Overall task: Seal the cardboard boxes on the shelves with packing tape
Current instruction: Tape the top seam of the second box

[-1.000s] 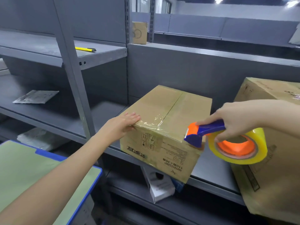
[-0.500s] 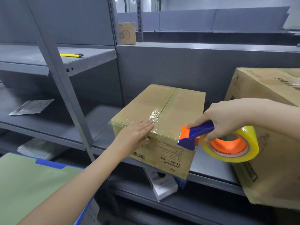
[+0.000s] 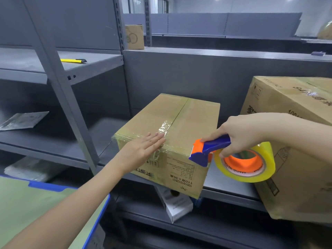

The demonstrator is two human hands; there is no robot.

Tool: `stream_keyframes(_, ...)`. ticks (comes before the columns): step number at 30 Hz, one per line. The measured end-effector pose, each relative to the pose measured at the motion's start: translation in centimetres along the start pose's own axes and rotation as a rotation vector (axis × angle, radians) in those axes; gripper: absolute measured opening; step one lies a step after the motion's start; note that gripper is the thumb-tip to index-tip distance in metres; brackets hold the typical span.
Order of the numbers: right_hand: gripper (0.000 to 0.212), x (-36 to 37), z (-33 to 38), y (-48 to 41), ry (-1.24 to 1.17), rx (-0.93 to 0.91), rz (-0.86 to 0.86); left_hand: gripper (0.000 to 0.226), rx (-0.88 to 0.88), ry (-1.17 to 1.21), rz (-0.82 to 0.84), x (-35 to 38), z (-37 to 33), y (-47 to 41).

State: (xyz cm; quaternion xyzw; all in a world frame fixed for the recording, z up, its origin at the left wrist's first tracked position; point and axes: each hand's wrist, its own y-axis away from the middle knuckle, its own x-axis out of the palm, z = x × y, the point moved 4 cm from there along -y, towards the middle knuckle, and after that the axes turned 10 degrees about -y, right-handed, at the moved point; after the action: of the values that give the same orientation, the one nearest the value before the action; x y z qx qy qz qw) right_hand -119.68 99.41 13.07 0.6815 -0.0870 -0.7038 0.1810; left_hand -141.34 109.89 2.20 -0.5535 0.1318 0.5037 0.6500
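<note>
- Cardboard box [image 3: 179, 123] sits at an angle on the grey shelf [image 3: 230, 178], its near corner jutting over the shelf's front edge; its top flaps are closed, with wrinkled clear tape across the near edge and the centre seam.
- Left hand [image 3: 143, 150] lies flat on the box's near top edge, fingers straight and together, pressing on the tape.
- Right hand [image 3: 242, 133] grips the blue handle of the tape dispenser [image 3: 210, 150], fingers curled round it and the forefinger stretched along the top.
- Dispenser's orange-and-blue cutter end is at the box's right near corner; whether it touches the cardboard cannot be told. The yellow tape roll [image 3: 251, 164] hangs below the hand.
- Larger box [image 3: 296, 159] stands tilted on the same shelf, to the right.
- Yellow utility knife [image 3: 72, 60] lies on the upper left shelf.
- Small white carton [image 3: 177, 205] sits on the shelf below.
</note>
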Motion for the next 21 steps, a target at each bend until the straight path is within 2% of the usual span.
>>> stream_keyframes(5,0.059,0.1,-0.1,0.0,-0.010,-0.014,0.004,0.033,0.036,-0.012,-0.039,-0.7,-0.3,-0.4)
stream_keyframes(8,0.058,0.0,0.0,0.2,-0.007,-0.028,-0.004,0.047,0.017,-0.076,-0.012,-0.8,-1.7,-1.1)
stream_keyframes(11,0.058,0.0,0.2,0.3,0.030,-0.046,-0.034,0.060,0.043,-0.031,-0.032,-0.4,-5.0,-3.1)
stream_keyframes(15,0.059,0.1,0.2,0.6,0.072,-0.042,-0.064,0.048,-0.053,0.116,-0.182,-0.1,-6.9,-4.4)
stream_keyframes(21,0.061,1.0,-0.8,1.8,0.006,-0.044,-0.098,0.042,-0.058,0.144,-0.206,-0.2,-6.6,-4.5)
